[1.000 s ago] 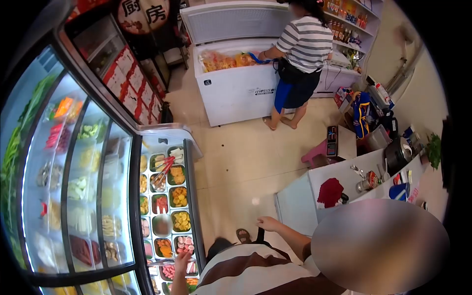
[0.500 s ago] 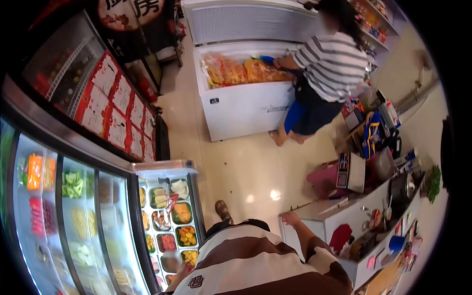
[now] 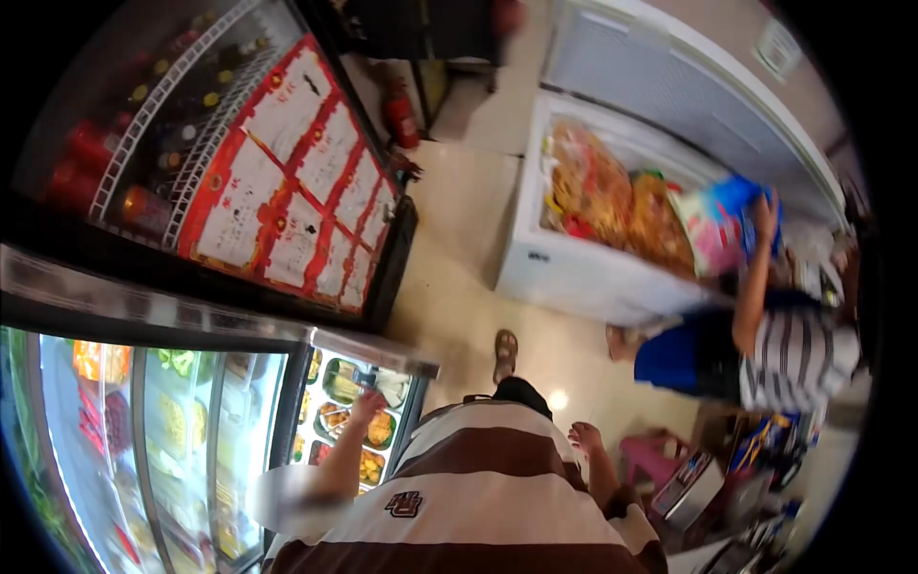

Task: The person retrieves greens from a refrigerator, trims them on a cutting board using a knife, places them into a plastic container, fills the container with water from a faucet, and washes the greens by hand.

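Observation:
My left hand (image 3: 367,408) is over the food trays (image 3: 387,459) of the lit counter, near the tray at its far end; its fingers are blurred and I cannot make out what they touch. My right hand (image 3: 585,437) hangs beside my striped shirt (image 3: 497,488), fingers apart, holding nothing. Ahead on the right, the white chest freezer (image 3: 593,282) stands with its lid up and bags of orange-brown food (image 3: 591,187) inside. Another person (image 3: 798,354) in a striped top holds a blue, white and pink bag (image 3: 717,225) over it.
A glass-fronted display case (image 3: 172,430) runs along the left. Beyond it stands a drinks fridge with red and white papers (image 3: 296,191). A fire extinguisher (image 3: 402,117) is at the back. Right of me are a pink stool (image 3: 653,459) and a scale (image 3: 684,490).
The view has moved forward and turned. My left hand has moved along the counter to its far end. The other person has raised a blue, white and pink bag over the freezer.

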A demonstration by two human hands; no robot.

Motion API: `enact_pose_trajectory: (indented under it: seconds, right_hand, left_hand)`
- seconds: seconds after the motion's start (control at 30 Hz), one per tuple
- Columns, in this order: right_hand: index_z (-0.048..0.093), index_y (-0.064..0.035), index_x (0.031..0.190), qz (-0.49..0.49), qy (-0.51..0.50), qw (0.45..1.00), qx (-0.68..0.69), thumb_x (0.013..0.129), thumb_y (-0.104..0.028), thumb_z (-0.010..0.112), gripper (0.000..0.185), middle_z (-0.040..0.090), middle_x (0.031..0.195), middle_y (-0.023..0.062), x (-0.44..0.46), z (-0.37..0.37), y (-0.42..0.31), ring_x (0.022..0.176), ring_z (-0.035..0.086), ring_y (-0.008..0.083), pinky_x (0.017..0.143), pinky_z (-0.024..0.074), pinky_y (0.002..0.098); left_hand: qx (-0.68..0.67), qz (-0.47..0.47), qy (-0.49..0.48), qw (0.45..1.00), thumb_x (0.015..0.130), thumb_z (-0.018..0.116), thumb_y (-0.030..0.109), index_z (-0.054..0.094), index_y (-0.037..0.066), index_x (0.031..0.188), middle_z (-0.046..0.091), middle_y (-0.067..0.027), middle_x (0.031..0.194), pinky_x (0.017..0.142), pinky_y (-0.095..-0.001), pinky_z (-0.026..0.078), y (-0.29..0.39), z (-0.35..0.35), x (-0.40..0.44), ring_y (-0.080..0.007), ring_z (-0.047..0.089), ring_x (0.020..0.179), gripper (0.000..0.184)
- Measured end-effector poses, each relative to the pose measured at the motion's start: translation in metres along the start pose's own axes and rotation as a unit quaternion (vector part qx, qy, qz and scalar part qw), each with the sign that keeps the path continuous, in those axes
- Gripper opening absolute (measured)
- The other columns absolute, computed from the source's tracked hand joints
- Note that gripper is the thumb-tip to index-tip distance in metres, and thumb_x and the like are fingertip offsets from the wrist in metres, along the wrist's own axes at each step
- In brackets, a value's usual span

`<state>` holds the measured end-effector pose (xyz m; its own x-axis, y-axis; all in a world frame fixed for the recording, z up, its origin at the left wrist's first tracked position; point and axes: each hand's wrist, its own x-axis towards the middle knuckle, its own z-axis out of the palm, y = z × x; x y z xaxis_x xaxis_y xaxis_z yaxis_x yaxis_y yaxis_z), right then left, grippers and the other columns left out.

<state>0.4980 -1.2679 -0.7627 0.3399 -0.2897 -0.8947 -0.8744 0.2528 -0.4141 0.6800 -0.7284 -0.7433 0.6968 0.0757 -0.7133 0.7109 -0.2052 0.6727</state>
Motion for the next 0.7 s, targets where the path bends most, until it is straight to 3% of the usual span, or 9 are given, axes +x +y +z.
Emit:
enact_pose_trajectory:
  seconds: [0.13,0.17,0.27,0.3,0.33,0.43,0.53,0.6,0.7]
  right_hand:
    - [0.058,-0.0096,0.104,-0.019,-0.035,0.999,-0.014,0.088,-0.027,0.058,0.023,0.062,0.079,0.0008,0.054,-0.03,-0.105,0.065,0.057,0.0111,0.06,0.0453,0.027]
    - [0.059,-0.0078,0.104,-0.038,-0.04,0.997,-0.054,0.089,-0.028,0.059,0.025,0.064,0.08,0.0024,0.056,-0.027,-0.141,0.067,0.059,0.0115,0.061,0.0461,0.0262]
    - [0.061,-0.0065,0.103,-0.098,-0.079,0.984,-0.124,0.089,-0.031,0.06,0.028,0.066,0.082,0.0046,0.047,0.0,-0.238,0.071,0.062,0.0129,0.063,0.0469,0.0257]
    - [0.062,-0.0046,0.103,-0.124,-0.106,0.978,-0.134,0.088,-0.032,0.06,0.032,0.067,0.084,0.0062,0.051,0.01,-0.259,0.073,0.063,0.014,0.064,0.0474,0.0257]
    - [0.062,-0.0041,0.104,-0.145,-0.123,0.968,-0.164,0.088,-0.033,0.06,0.033,0.067,0.084,0.0063,0.053,0.022,-0.28,0.073,0.063,0.0142,0.064,0.0475,0.0259]
    - [0.061,-0.002,0.108,-0.208,-0.174,0.936,-0.223,0.089,-0.032,0.06,0.036,0.067,0.084,0.0068,0.051,0.068,-0.336,0.074,0.064,0.0146,0.064,0.0478,0.0261]
    - [0.061,-0.0019,0.109,-0.243,-0.205,0.911,-0.263,0.089,-0.032,0.06,0.036,0.067,0.085,0.0075,0.06,0.099,-0.366,0.075,0.064,0.015,0.065,0.0481,0.0265]
    - [0.062,-0.0025,0.108,-0.257,-0.213,0.898,-0.288,0.09,-0.032,0.059,0.035,0.067,0.085,0.0073,0.051,0.12,-0.385,0.076,0.064,0.0153,0.065,0.0488,0.0273]
    - [0.062,-0.0026,0.109,-0.239,-0.212,0.889,-0.327,0.089,-0.031,0.059,0.035,0.067,0.086,0.0073,0.049,0.138,-0.405,0.077,0.065,0.0159,0.066,0.0491,0.0278]
  left_hand:
    - [0.0,-0.157,0.025,0.987,0.089,0.059,0.028,0.062,0.007,0.082,0.062,-0.0044,0.068,0.047,-0.0306,0.044,0.005,0.032,-0.006,-0.0136,0.057,0.054,0.022]
    - [0.115,-0.037,-0.066,0.991,0.088,0.06,0.025,0.062,0.007,0.083,0.063,-0.0054,0.068,0.048,-0.0339,0.045,-0.003,0.027,0.004,-0.017,0.058,0.055,0.018]
    - [0.116,0.254,0.101,0.955,0.084,0.06,0.02,0.063,0.003,0.086,0.063,-0.0069,0.071,0.051,-0.0352,0.046,-0.055,0.014,0.063,-0.0201,0.058,0.059,0.017]
    - [0.005,0.056,0.157,0.986,0.083,0.062,0.023,0.063,0.002,0.085,0.064,-0.0082,0.074,0.056,-0.0354,0.046,0.014,0.013,0.048,-0.0214,0.058,0.063,0.022]
    - [0.058,0.029,0.272,0.96,0.083,0.061,0.026,0.063,0.003,0.084,0.065,-0.011,0.075,0.061,-0.0376,0.047,0.15,0.029,-0.003,-0.0242,0.06,0.066,0.024]
    - [0.142,0.219,0.487,0.833,0.089,0.059,0.027,0.058,0.003,0.092,0.061,-0.0179,0.078,0.065,-0.0403,0.047,0.249,-0.015,0.011,-0.034,0.061,0.07,0.023]
    - [-0.015,0.296,0.601,0.742,0.089,0.061,0.019,0.031,-0.001,0.134,0.058,-0.0094,0.074,0.067,-0.033,0.047,0.352,-0.041,-0.019,-0.0224,0.059,0.069,0.058]
    - [-0.033,0.295,0.629,0.718,0.088,0.062,0.018,0.008,-0.004,0.143,0.058,-0.0076,0.08,0.069,-0.0299,0.047,0.376,-0.06,-0.032,-0.0177,0.058,0.072,0.08]
    - [-0.028,0.292,0.639,0.712,0.088,0.063,0.018,0.003,-0.004,0.145,0.058,-0.0081,0.087,0.073,-0.0272,0.045,0.386,-0.064,-0.038,-0.0166,0.055,0.076,0.086]
